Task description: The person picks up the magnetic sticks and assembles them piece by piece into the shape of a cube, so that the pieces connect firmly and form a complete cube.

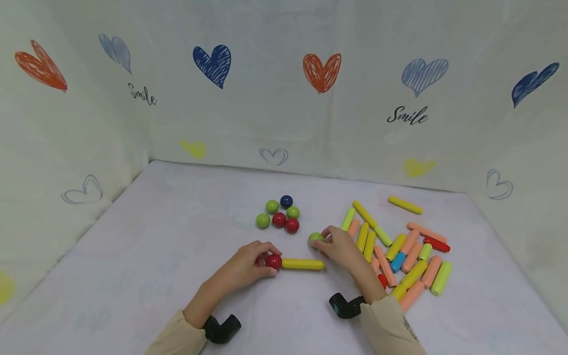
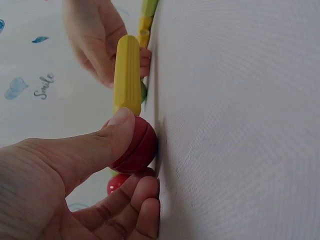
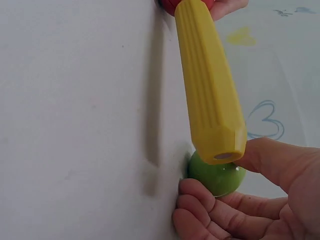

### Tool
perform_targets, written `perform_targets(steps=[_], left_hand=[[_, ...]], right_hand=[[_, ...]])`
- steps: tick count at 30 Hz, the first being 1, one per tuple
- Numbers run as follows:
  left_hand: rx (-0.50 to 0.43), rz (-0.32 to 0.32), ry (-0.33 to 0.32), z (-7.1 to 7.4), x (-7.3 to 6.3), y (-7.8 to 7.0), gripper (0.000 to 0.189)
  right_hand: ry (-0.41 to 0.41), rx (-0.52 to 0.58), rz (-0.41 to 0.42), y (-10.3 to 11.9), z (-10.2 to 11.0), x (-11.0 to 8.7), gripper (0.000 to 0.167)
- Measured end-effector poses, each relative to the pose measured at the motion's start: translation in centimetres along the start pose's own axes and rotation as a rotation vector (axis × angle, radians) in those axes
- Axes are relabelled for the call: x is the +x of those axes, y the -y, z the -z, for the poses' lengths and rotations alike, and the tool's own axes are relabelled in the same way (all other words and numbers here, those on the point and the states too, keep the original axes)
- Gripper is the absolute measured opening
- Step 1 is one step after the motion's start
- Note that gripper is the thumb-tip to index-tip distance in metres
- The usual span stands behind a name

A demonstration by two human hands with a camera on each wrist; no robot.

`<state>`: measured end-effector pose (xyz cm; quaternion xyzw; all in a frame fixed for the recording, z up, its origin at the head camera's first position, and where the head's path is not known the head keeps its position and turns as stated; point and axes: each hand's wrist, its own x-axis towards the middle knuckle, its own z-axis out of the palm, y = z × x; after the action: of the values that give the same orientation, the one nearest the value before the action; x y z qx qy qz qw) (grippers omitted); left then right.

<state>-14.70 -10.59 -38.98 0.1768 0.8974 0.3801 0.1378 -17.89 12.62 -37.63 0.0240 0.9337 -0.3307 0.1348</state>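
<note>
My left hand (image 1: pixel 249 264) pinches a red ball (image 1: pixel 273 262) between thumb and fingers, low over the white table. A yellow ridged stick (image 1: pixel 303 265) joins that ball at one end and points right, its far end free. In the right wrist view this free end shows a small grey disc (image 3: pixel 223 156). My right hand (image 1: pixel 340 246) holds a green ball (image 1: pixel 315 238) with thumb and fingers, just behind the stick's free end. In the right wrist view the stick partly covers the green ball (image 3: pixel 218 175).
Behind the hands sits a cluster of green, red and blue balls (image 1: pixel 279 220). To the right lies a loose pile of yellow, orange, green, red and blue sticks (image 1: pixel 410 256), partly under the right forearm. A heart-printed white cloth (image 1: pixel 275 108) stands behind and beside the table.
</note>
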Motion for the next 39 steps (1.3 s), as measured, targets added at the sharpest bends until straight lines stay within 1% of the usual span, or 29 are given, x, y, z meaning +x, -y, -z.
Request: perform_targets(steps=[3,8,11,15,18,23,32,36,39], left_hand=[[-0.004,0.004,0.001,0.0,0.0,0.0,0.031],[-0.005,-0.007,0.001,0.0,0.1,0.1,0.031],[-0.006,-0.007,0.001,0.1,0.0,0.1,0.031],[-0.010,0.007,0.003,0.0,0.0,-0.1,0.031],[-0.012,0.010,0.002,0.0,0.0,-0.1,0.031],[-0.004,0.014,-0.006,-0.1,0.1,-0.1,0.032],[-0.009,0.012,-0.009,-0.6,0.2,-0.4,0.031],[-0.017,0.009,-0.019,-0.5,0.2,-0.4,0.031],[-0.028,0.004,-0.021,-0.4,0.2,-0.3,0.030]], right_hand=[[-0.020,0.012,0.007,-0.5,0.2,-0.8,0.037],[-0.051,0.032,0.013,-1.5,0.4,-2.3,0.038],[-0.069,0.025,0.020,-2.1,0.4,-3.4,0.038],[-0.088,0.014,0.043,-3.0,0.6,-4.7,0.043],[-0.083,0.007,0.055,-3.5,0.8,-5.3,0.044],[-0.060,-0.013,0.085,-4.0,1.2,-5.8,0.036],[-0.014,0.018,0.205,-4.5,1.7,-6.3,0.030],[-0.005,0.025,0.222,-4.6,1.7,-6.1,0.029],[0.003,0.041,0.200,-4.5,1.7,-6.0,0.030]])
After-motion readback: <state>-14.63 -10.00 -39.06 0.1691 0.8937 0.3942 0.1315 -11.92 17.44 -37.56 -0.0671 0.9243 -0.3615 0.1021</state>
